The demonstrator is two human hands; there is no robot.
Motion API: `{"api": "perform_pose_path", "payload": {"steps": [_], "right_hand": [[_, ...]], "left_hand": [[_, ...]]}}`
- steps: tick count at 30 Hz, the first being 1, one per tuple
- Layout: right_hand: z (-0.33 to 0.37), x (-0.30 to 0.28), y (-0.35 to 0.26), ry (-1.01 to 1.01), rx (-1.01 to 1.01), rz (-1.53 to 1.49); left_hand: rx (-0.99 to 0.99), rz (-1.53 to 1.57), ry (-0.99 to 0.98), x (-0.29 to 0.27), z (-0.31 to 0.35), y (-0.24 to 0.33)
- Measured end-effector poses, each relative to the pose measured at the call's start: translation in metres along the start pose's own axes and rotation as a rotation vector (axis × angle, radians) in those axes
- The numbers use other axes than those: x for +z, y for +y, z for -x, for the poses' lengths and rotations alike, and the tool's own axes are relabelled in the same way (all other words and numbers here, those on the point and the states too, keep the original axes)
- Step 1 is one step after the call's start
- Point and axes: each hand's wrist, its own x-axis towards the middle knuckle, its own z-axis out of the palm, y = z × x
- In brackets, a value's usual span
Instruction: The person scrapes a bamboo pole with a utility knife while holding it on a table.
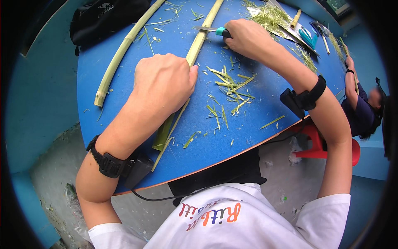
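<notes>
A pale green cane stalk (204, 35) lies slantwise over the blue table, its lower end green and partly hidden by my left forearm. My left hand (163, 81) is closed round it, knuckles up, with the thumb along its right side. Farther up, my right hand (247, 36) grips the teal-and-black handle of a knife (207, 29). The blade lies flat across the stalk, its tip past the stalk's left edge. A long thin peeled strip (169, 141) hangs along the stalk's lower end. Green peelings (234, 85) are scattered right of my left hand.
Another cane stalk (120, 62) lies to the left, near a black bag (103, 25). A heap of shavings (269, 18), a short cane piece (296, 18) and a teal object (309, 38) are at the far right. Beyond the table sit a co-worker (358, 103) and a red stool (317, 145).
</notes>
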Motion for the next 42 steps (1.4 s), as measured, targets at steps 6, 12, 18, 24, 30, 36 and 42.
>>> {"api": "perform_pose_path", "payload": {"steps": [6, 12, 18, 24, 30, 36, 42], "right_hand": [[-0.003, 0.004, 0.003, -0.007, 0.032, -0.061], [-0.003, 0.003, 0.005, -0.045, 0.025, -0.101], [-0.003, 0.004, 0.0, -0.031, 0.062, -0.103], [-0.006, -0.001, -0.003, -0.09, 0.08, -0.07], [-0.025, 0.011, 0.007, -0.001, 0.087, -0.03], [-0.009, 0.005, -0.003, -0.032, 0.066, -0.055], [-0.01, 0.003, -0.004, -0.052, 0.089, -0.041]], "left_hand": [[0.009, -0.004, 0.008, 0.0, 0.0, -0.001], [-0.009, 0.037, -0.015, 0.0, 0.0, -0.002], [0.02, 0.037, 0.028, 0.002, 0.001, -0.003], [0.057, 0.023, 0.014, 0.003, 0.0, -0.001], [0.063, -0.043, 0.016, 0.002, 0.0, 0.005], [0.002, 0.009, 0.014, 0.004, -0.002, 0.002], [0.011, 0.033, -0.008, 0.004, -0.001, 0.002]]}}
